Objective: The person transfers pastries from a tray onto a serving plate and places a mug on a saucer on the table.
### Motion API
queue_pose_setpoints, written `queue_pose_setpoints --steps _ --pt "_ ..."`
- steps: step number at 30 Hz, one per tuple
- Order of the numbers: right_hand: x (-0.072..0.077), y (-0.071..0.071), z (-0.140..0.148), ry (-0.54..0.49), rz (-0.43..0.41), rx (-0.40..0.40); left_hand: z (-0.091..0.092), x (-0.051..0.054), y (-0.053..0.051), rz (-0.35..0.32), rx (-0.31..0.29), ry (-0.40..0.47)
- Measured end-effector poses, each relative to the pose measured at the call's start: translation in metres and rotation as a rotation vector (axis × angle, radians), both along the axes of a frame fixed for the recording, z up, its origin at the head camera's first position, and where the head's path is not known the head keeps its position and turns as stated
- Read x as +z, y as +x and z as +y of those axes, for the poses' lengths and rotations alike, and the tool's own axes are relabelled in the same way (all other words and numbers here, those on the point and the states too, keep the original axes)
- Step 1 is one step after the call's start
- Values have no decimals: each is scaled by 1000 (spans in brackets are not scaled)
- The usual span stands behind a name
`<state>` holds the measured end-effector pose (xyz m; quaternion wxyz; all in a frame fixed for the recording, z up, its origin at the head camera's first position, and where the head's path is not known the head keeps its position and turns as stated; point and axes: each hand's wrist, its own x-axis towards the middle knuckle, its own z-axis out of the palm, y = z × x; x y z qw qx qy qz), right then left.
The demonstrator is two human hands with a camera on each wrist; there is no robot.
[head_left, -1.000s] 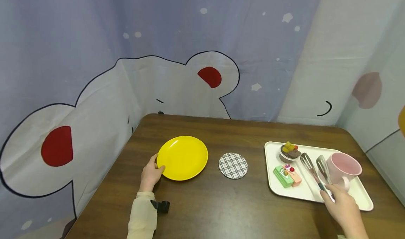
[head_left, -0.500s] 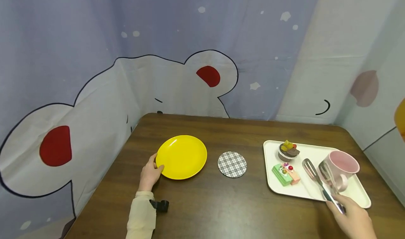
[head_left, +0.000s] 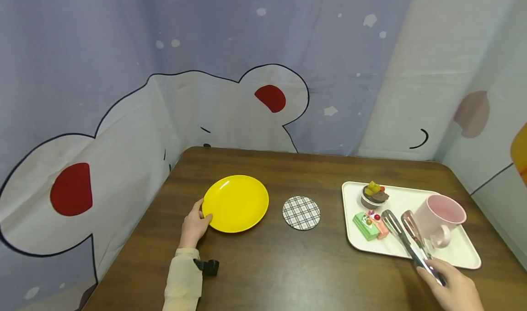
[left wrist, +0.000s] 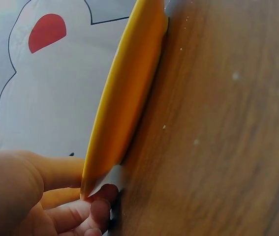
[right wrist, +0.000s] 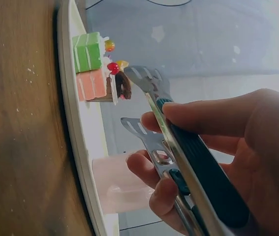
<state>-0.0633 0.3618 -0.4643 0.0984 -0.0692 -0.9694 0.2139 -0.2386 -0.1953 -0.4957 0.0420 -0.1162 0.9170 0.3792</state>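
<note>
My left hand (head_left: 194, 224) pinches the near-left rim of a yellow plate (head_left: 235, 204), thumb on top and fingers beneath, as the left wrist view shows. In my right hand (head_left: 450, 283) is a pair of metal tongs (right wrist: 178, 157) with dark green grips and slotted ends, its two arms apart. The tongs' ends hang over a white tray (head_left: 395, 249), beside a green cake piece (head_left: 365, 226) and a pink cake piece (head_left: 380, 228), with nothing between them. Behind these stands a chocolate cupcake (head_left: 373, 195) topped with fruit. A pink mug (head_left: 440, 219) occupies the tray's right side.
A round checked coaster (head_left: 301, 213) lies between the plate and the tray on the brown wooden table (head_left: 296, 265). A printed curtain (head_left: 222, 109) closes off the back and both sides.
The right hand has drawn the tongs back toward the near edge, clear of the mug, then swung their ends left toward the cake pieces. My left hand stays at the plate's rim.
</note>
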Motion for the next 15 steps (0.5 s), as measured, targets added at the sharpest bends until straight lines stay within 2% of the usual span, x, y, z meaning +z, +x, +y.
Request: queue_pose_setpoints --steps 5,11,15 --pt "-2 6 -1 -3 -47 0 1 3 0 -1 -3 3" --pt "-2 7 3 -16 -196 6 0 3 -1 -4 -8 4" --pt "-4 8 7 -22 -236 3 0 1 0 -4 -9 4"
